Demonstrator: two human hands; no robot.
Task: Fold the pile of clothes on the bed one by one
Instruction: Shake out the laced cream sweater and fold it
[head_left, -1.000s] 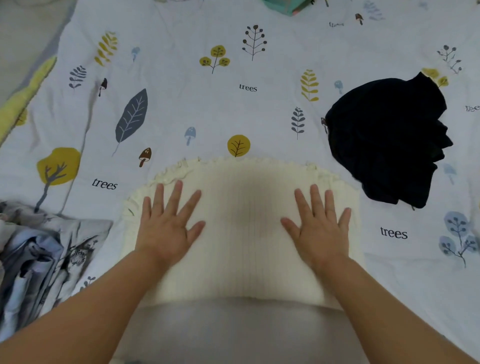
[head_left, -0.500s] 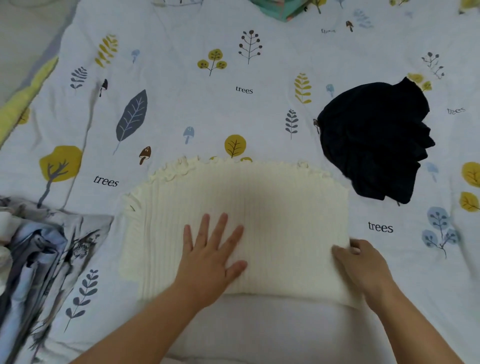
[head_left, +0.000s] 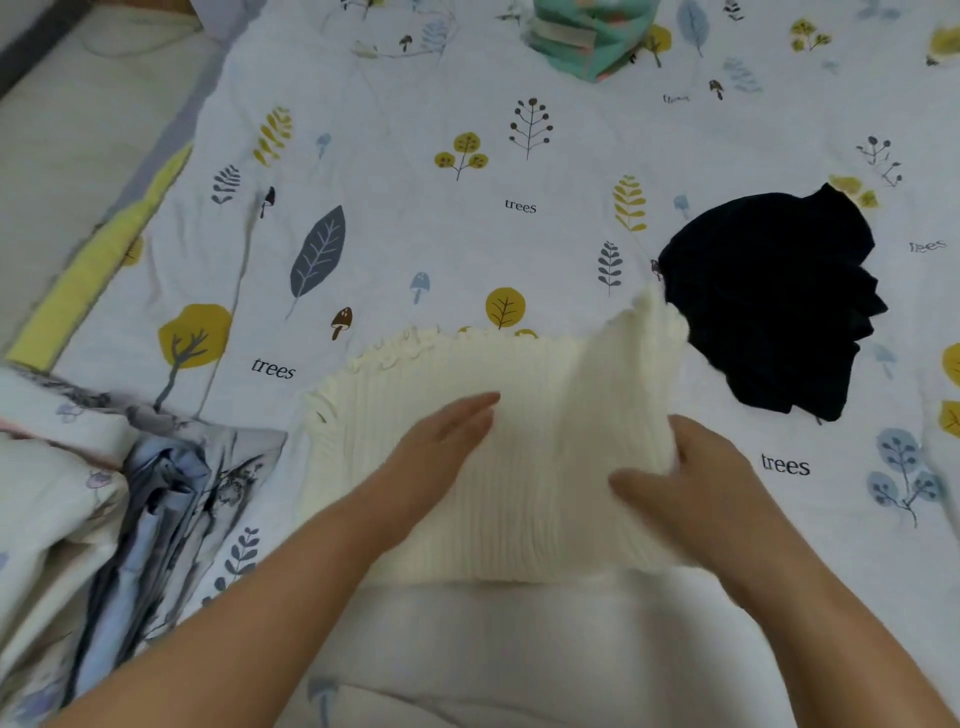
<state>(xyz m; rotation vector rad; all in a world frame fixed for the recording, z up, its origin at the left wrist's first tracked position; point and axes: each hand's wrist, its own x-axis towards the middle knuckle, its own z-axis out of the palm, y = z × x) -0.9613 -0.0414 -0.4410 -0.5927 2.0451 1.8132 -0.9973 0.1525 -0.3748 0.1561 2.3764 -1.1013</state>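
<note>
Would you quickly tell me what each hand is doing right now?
Left hand: open, fingers straight, pressing flat on the cream knit top.
Right hand: gripping the top's right edge, lifting it.

The ribbed knit garment (head_left: 524, 415) is showing a cream white colour. The bedsheet (head_left: 415, 218) is looking pale white, and it is carrying yellow trees, grey leaves, brown mushrooms and the black word "trees". The crumpled garment (head_left: 769, 301) is appearing very dark navy. The folded cloth (head_left: 587, 36) is showing mint green.
</note>
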